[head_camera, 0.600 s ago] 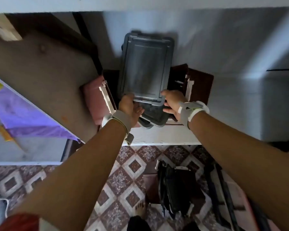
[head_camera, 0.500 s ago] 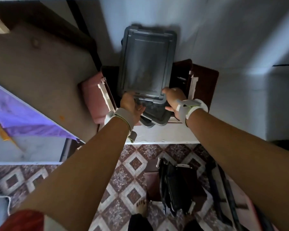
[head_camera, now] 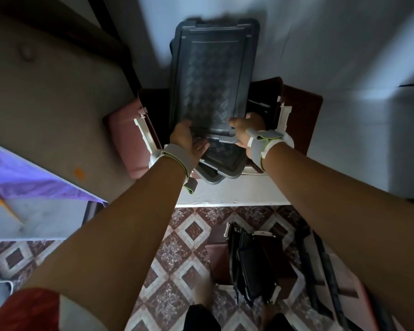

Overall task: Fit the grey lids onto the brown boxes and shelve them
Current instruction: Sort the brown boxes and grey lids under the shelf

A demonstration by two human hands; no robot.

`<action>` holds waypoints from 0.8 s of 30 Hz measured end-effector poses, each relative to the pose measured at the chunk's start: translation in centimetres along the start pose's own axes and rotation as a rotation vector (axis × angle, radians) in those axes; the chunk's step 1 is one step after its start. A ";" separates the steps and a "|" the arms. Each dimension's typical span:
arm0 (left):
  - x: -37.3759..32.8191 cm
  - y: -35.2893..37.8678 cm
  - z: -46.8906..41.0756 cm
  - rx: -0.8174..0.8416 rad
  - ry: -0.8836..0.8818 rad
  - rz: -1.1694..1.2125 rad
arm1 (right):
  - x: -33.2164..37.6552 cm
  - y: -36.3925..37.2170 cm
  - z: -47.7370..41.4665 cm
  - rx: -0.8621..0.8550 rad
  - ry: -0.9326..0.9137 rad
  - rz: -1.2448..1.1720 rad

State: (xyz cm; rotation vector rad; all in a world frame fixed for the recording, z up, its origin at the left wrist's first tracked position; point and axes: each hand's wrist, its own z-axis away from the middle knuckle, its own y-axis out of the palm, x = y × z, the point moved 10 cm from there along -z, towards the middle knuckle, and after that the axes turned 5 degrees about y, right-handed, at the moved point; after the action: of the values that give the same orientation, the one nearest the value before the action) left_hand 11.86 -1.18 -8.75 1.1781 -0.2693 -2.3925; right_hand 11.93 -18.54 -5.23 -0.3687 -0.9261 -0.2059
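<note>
Two hands hold the top grey lid (head_camera: 213, 80) by its near end. The left hand (head_camera: 185, 139) curls round the near-left corner, and the right hand (head_camera: 245, 132) pinches the near-right corner with its thumb on top. The lid is tilted, its far end raised close to the white wall (head_camera: 320, 44); whether it touches, I cannot tell. Its near end sits low over the lower lids (head_camera: 222, 161), which lie skewed across the brown boxes (head_camera: 122, 139) on the white shelf (head_camera: 225, 192).

Gripping both corners probably keeps the long lid square while it is matched to a box. Room is tight. The wall closes the far side and a beige panel (head_camera: 46, 91) crowds the left. The lower lids overhang the shelf's front edge and could slide off. Open room lies toward the person, above the tiled floor (head_camera: 177, 247).
</note>
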 end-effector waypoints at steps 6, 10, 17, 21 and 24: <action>-1.0 0.3 0.8 -0.006 0.036 0.003 | 3.0 -0.9 2.2 0.005 -0.141 -0.093; -3.0 1.8 2.6 0.022 0.117 0.035 | 4.2 -3.2 3.7 0.105 -0.157 -0.213; -6.1 4.9 5.7 0.030 0.271 0.080 | 3.8 -9.8 5.6 0.115 -0.139 -0.498; -4.0 11.4 8.1 0.192 0.270 0.050 | 2.4 -15.8 6.6 0.049 -0.096 -0.717; -1.2 15.5 9.1 0.281 0.246 0.041 | 0.7 -18.5 7.1 0.022 -0.060 -0.773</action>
State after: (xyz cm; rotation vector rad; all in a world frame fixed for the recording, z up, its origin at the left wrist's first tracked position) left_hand 10.20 -14.46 3.30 1.5601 -0.5562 -2.1952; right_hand 0.95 -32.75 3.28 0.0223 -1.0962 -0.8930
